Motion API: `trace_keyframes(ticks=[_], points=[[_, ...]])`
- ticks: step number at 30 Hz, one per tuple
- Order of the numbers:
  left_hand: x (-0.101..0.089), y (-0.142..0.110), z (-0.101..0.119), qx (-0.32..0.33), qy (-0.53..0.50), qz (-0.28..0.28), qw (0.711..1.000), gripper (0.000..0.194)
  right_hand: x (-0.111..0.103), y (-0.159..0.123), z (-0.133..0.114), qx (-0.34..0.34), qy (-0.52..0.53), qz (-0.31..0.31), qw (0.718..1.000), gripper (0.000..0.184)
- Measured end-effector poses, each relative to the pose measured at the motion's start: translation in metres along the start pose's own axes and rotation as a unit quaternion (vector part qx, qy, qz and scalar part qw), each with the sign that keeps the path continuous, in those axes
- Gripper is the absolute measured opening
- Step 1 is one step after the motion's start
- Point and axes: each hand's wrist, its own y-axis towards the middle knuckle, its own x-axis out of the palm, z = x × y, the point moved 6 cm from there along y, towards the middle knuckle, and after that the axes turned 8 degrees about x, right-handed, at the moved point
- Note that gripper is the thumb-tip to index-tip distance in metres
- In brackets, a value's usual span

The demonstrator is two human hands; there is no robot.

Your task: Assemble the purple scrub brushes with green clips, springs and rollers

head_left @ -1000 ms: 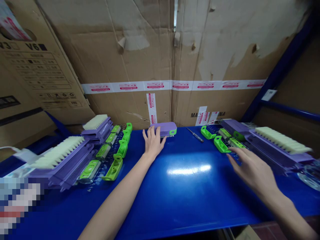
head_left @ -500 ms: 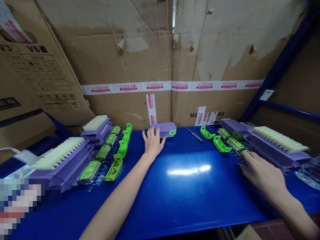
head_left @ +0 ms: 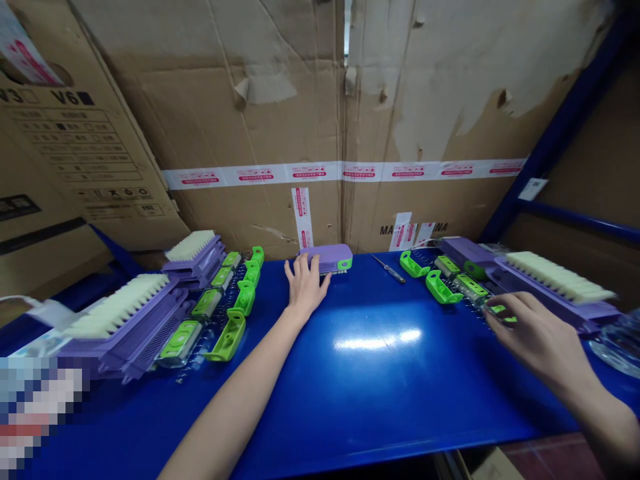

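At the back of the blue table, my left hand [head_left: 306, 287] rests its spread fingertips against the near side of a purple brush unit [head_left: 331, 257] with a green end and bristles underneath. On the right, my right hand [head_left: 533, 330] has its fingers curled round a small clear plastic part with a green top [head_left: 500, 312], partly hidden by them. Just beyond it lie similar green-topped clear parts [head_left: 473, 287] and two bright green end caps [head_left: 443, 288]. A purple housing with a pale bristle block [head_left: 563, 277] sits beside this hand.
Purple housings with pale bristle blocks [head_left: 120, 307] stand on the left, beside rows of green-topped parts [head_left: 180, 340] and green caps [head_left: 227, 339]. A screwdriver [head_left: 390, 269] lies at the back. Clear coiled material [head_left: 620, 343] is at the far right. Cardboard [head_left: 260, 120] walls the back.
My right hand has lifted slightly and drawn right, and a green-topped part now shows between its fingers. My left hand has stayed against the purple brush unit.
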Motion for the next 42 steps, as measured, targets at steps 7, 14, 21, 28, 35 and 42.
trace_keyframes(ticks=[7, 14, 21, 28, 35, 42], points=[[0.0, 0.0, 0.0, 0.001, 0.0, 0.0, 1.0, 0.05, -0.009, 0.017, 0.007, 0.026, 0.08, 0.032, 0.996, 0.028], [0.0, 0.0, 0.0, 0.002, -0.005, 0.0, 1.0, 0.05, -0.015, 0.026, 0.018, 0.081, 0.112, 0.083, 0.987, 0.031], [0.0, 0.0, 0.0, 0.0, -0.005, -0.005, 1.0, 0.05, -0.021, 0.031, 0.011, 0.052, 0.09, 0.141, 0.985, 0.034], [0.0, 0.0, 0.001, 0.0, -0.008, -0.007, 1.0, 0.05, 0.007, 0.018, 0.012, -0.015, 0.129, -0.01, 0.991, 0.038], [0.001, 0.0, 0.0, 0.005, -0.013, -0.007, 1.0, 0.049, 0.012, -0.011, 0.011, -0.053, 0.121, -0.047, 0.99, 0.034], [0.002, 0.0, 0.001, 0.013, -0.016, -0.003, 1.0, 0.049, 0.021, -0.027, 0.013, -0.007, -0.06, -0.076, 0.995, 0.037]])
